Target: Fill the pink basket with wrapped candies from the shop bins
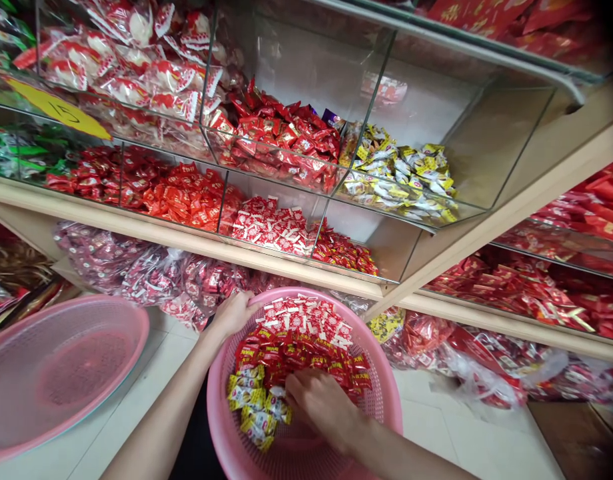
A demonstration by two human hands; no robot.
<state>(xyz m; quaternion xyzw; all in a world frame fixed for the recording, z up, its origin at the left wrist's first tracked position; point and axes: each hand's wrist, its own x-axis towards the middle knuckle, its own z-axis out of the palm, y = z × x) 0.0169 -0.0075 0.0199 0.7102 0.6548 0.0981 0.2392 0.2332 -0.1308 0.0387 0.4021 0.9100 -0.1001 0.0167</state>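
Our left hand [235,313] is closed over the upper-left rim of the pink basket [216,400], fingers folded on its edge. Our right hand [321,403] reaches into the basket from the lower right, fingers bent and tips turned down among the candies; we cannot tell whether it has hold of any. The basket is at the lower centre of the frame, its mouth facing up toward us; the round rim gives us no clear long axis. Inside we see 3 kinds: red-and-white candies [306,317] at the top, dark red candies [274,353] across the middle, and yellow-and-white candies [256,427] at the lower left. Of these last, the upper ones lie roughly left to right, while the lowest slants down to the right.

At the lower left of the frame we have a 2nd basket [81,373] on the tile floor [431,427]. Bagged sweets [191,273] lie under the shelf [286,267], whose clear bins fill the upper half. A yellow tag [59,108] at the upper left reads 15.
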